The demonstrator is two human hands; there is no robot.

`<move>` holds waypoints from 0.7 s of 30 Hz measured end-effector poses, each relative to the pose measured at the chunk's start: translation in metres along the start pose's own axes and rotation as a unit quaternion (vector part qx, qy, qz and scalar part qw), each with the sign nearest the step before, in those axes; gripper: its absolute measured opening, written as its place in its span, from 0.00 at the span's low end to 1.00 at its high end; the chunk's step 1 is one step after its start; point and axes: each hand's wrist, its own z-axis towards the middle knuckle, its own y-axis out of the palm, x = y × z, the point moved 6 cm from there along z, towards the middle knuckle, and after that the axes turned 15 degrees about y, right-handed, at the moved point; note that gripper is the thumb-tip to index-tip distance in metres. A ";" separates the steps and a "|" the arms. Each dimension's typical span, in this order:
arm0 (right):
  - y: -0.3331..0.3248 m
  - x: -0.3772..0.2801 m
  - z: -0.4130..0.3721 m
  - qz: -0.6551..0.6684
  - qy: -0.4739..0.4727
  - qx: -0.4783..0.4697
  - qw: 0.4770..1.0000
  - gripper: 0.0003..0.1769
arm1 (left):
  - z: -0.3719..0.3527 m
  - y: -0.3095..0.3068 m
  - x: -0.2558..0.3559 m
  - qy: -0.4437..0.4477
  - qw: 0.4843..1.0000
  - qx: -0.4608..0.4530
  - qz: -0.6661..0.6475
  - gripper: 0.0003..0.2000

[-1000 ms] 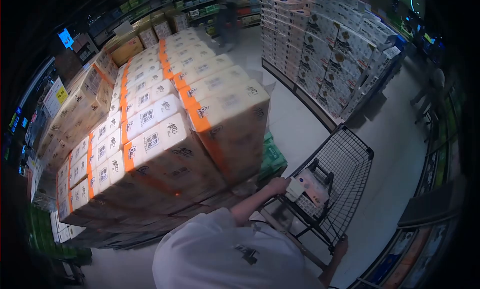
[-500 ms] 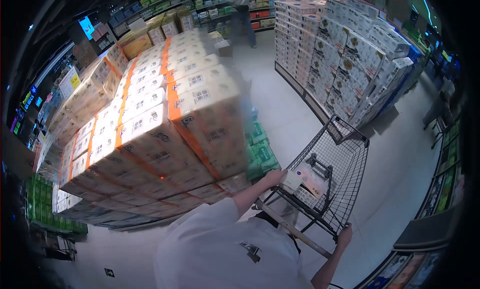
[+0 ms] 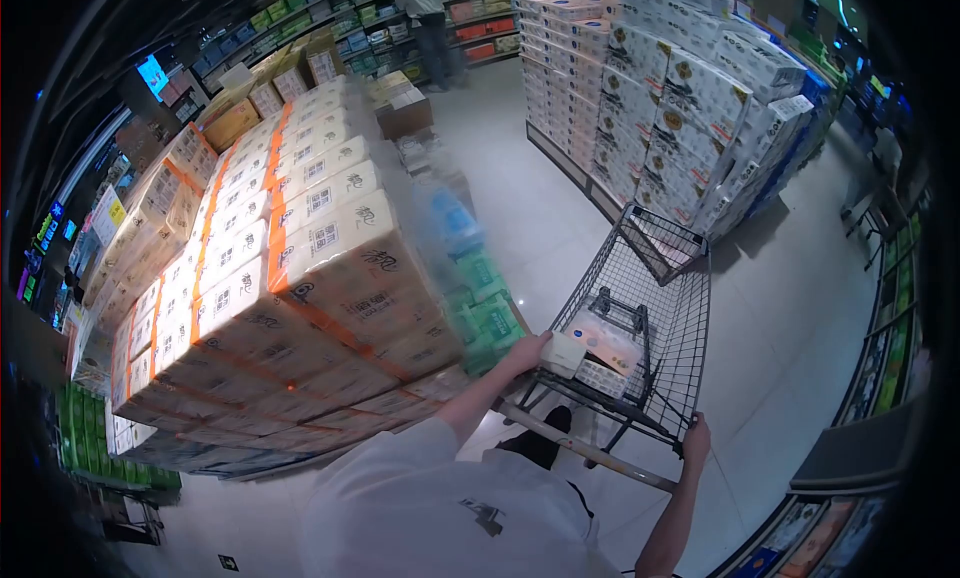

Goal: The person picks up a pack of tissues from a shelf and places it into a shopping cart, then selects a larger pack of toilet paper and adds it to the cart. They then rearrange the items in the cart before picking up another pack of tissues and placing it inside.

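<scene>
A black wire shopping cart [image 3: 660, 328] stands in front of me, tilted slightly in view. My left hand [image 3: 528, 352] is closed at the cart's near left corner, right beside a small white box [image 3: 563, 356]; its fingertips are partly hidden. At the near right corner, my right hand [image 3: 697, 439] wraps around the cart's rim. Inside the cart lie a pale pink-and-white pack [image 3: 605, 340] and a white patterned pack [image 3: 602, 378]. The cart's handlebar [image 3: 590, 448] runs across close to my body, with neither hand on it.
Left of the cart rises a big stack of wrapped tissue packs [image 3: 330, 248] with orange bands. Green packs [image 3: 490, 313] sit at its edge. Ahead is a pallet of white cartons [image 3: 660, 118]. A person [image 3: 425, 23] stands by the back shelves. Low shelving [image 3: 870, 368] lines the right.
The cart and both hands have shifted left and slightly up in view. The banded stack and the carton pallet also sit further left. Both hands keep their places on the cart.
</scene>
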 end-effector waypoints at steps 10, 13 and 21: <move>-0.010 -0.054 0.094 -0.015 -0.056 -0.024 0.998 0.17 | 0.047 -0.031 0.006 -0.098 0.995 0.009 -0.024 0.23; -0.011 -0.068 0.120 -0.008 -0.088 -0.024 0.996 0.16 | 0.059 -0.037 0.007 -0.115 0.992 0.027 -0.038 0.22; -0.010 -0.106 0.193 -0.002 -0.119 -0.023 0.993 0.18 | 0.095 -0.040 -0.009 -0.120 0.986 0.110 -0.046 0.19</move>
